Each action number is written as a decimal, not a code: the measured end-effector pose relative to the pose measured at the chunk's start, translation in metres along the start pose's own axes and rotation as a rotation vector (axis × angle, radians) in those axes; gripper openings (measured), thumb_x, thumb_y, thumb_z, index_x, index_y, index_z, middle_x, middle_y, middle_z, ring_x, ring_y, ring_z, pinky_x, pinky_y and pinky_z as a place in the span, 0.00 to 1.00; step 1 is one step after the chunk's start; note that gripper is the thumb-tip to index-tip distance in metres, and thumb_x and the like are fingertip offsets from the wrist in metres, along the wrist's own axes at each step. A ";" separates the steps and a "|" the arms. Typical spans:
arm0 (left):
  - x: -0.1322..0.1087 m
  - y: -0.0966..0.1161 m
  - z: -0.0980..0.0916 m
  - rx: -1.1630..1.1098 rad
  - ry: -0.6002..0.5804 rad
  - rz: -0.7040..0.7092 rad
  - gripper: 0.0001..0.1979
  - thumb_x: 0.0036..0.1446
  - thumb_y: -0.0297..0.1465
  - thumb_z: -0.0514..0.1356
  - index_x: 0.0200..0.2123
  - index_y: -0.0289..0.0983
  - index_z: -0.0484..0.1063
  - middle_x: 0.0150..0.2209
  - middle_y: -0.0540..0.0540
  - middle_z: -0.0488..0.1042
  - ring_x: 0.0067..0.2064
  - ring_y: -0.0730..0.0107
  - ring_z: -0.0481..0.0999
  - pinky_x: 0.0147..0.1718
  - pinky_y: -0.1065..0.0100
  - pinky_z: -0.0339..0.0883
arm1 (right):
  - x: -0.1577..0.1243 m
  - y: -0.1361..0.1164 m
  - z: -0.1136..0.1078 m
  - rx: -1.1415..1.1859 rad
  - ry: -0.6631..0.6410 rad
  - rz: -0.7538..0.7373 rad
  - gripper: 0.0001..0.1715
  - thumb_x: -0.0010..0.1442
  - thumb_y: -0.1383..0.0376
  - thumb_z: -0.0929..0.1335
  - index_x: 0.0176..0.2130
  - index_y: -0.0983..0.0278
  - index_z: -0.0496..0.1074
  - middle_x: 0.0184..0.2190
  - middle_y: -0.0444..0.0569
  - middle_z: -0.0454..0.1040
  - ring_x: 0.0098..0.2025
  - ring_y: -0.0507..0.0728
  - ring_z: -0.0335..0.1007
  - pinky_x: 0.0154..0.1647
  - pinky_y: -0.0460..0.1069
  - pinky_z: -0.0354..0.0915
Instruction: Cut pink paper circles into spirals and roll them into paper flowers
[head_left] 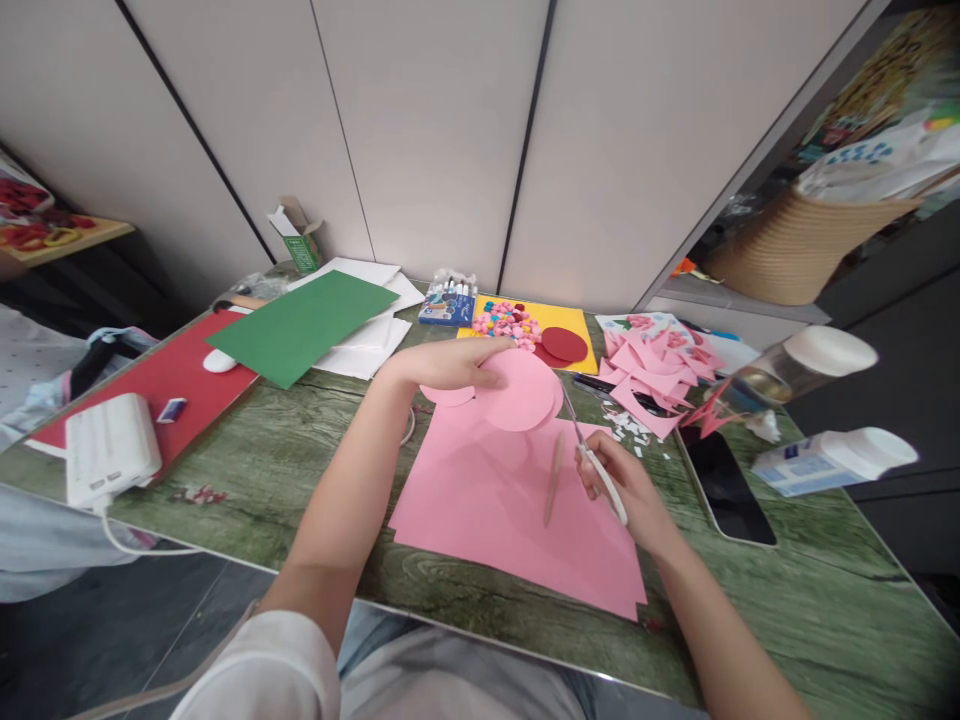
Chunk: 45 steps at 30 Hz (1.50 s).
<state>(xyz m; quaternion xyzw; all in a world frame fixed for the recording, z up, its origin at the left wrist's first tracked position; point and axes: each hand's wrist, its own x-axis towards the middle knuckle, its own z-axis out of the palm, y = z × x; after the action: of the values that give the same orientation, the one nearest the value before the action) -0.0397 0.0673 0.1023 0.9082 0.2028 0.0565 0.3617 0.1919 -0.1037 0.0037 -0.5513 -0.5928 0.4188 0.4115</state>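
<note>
Nearest on the table [817, 570] lie large pink sheets [480, 500], overlapping with their corners out of line. A thin brown stick [553, 480], blurred and perhaps a pencil, shows over them. To the right, the right hand [626, 485] is closed around the white handles of the scissors [606, 485], whose blades point to the far left, beside the right edge of the pink paper circle [517, 400]. Whether blades and paper touch is hard to tell.

The circle is above the far edge of the pink sheets, pinched at its far left side by the left hand [461, 365], thumb on top. A second rounded edge shows behind its right side, so it may be more than one layer. It should be very light, smooth and easily creased, stiff enough to keep flat over a short span but likely to droop away from the grip. A light pinch close to the rim suits it; squeezing the middle could leave a fold. The scissors look rigid, best held by the handle loops.

Right of the sheets lies a dark-screened phone [724, 485]. Farther off are a heap of pink cut pieces [652, 365], red circles [564, 345] on a yellow sheet [581, 322], and, to the left, a green sheet [307, 325].
</note>
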 end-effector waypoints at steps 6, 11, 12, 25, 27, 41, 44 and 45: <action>0.000 0.001 0.000 0.026 -0.032 -0.014 0.06 0.54 0.33 0.51 0.33 0.37 0.57 0.34 0.48 0.61 0.34 0.71 0.61 0.31 0.71 0.55 | 0.000 -0.001 0.000 -0.002 -0.005 0.004 0.12 0.60 0.56 0.62 0.30 0.61 0.60 0.23 0.40 0.58 0.24 0.50 0.54 0.27 0.47 0.53; -0.001 0.002 -0.001 0.015 -0.023 0.004 0.05 0.54 0.32 0.51 0.33 0.37 0.57 0.35 0.48 0.62 0.35 0.71 0.61 0.33 0.70 0.55 | 0.001 -0.003 0.001 -0.012 -0.004 0.017 0.12 0.60 0.56 0.62 0.30 0.61 0.59 0.22 0.40 0.58 0.24 0.50 0.54 0.27 0.47 0.53; -0.001 0.002 -0.001 0.013 -0.020 0.002 0.05 0.54 0.32 0.51 0.33 0.37 0.57 0.34 0.48 0.61 0.34 0.71 0.61 0.33 0.70 0.55 | 0.001 -0.003 0.001 -0.013 -0.003 0.019 0.12 0.60 0.56 0.62 0.30 0.61 0.59 0.22 0.40 0.58 0.24 0.50 0.55 0.27 0.47 0.53; -0.002 0.002 -0.002 0.042 -0.023 -0.002 0.06 0.54 0.33 0.51 0.34 0.36 0.59 0.36 0.47 0.63 0.35 0.71 0.62 0.33 0.71 0.56 | 0.003 -0.003 0.003 -0.006 -0.005 0.037 0.14 0.60 0.55 0.62 0.29 0.61 0.58 0.20 0.39 0.58 0.23 0.50 0.54 0.26 0.47 0.54; -0.002 0.003 -0.002 0.039 -0.042 0.001 0.08 0.55 0.32 0.51 0.38 0.36 0.60 0.38 0.46 0.64 0.37 0.70 0.63 0.35 0.71 0.56 | 0.003 -0.003 0.003 -0.011 -0.010 0.037 0.14 0.59 0.55 0.62 0.29 0.61 0.59 0.20 0.39 0.58 0.23 0.50 0.54 0.26 0.47 0.54; -0.001 0.000 -0.002 0.054 -0.035 -0.004 0.06 0.53 0.33 0.51 0.34 0.36 0.58 0.34 0.48 0.62 0.34 0.71 0.61 0.32 0.70 0.55 | 0.002 -0.001 0.003 -0.004 -0.018 0.052 0.15 0.59 0.54 0.62 0.29 0.61 0.58 0.21 0.39 0.58 0.23 0.51 0.54 0.26 0.47 0.54; -0.001 0.001 -0.002 0.052 -0.034 0.001 0.06 0.53 0.32 0.51 0.33 0.36 0.57 0.33 0.48 0.61 0.34 0.71 0.61 0.32 0.70 0.55 | 0.003 -0.003 0.003 -0.013 -0.019 0.051 0.15 0.59 0.54 0.62 0.29 0.61 0.58 0.20 0.39 0.58 0.23 0.50 0.54 0.26 0.47 0.53; -0.001 0.001 -0.002 0.052 -0.034 0.000 0.06 0.53 0.32 0.51 0.33 0.37 0.57 0.33 0.48 0.61 0.34 0.71 0.61 0.32 0.70 0.55 | 0.003 -0.003 0.003 -0.018 -0.020 0.050 0.15 0.59 0.54 0.62 0.29 0.61 0.58 0.20 0.39 0.58 0.23 0.50 0.54 0.26 0.47 0.53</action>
<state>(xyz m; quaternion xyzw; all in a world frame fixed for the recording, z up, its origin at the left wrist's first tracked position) -0.0411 0.0675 0.1040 0.9181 0.1980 0.0356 0.3414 0.1878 -0.1013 0.0057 -0.5654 -0.5865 0.4293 0.3898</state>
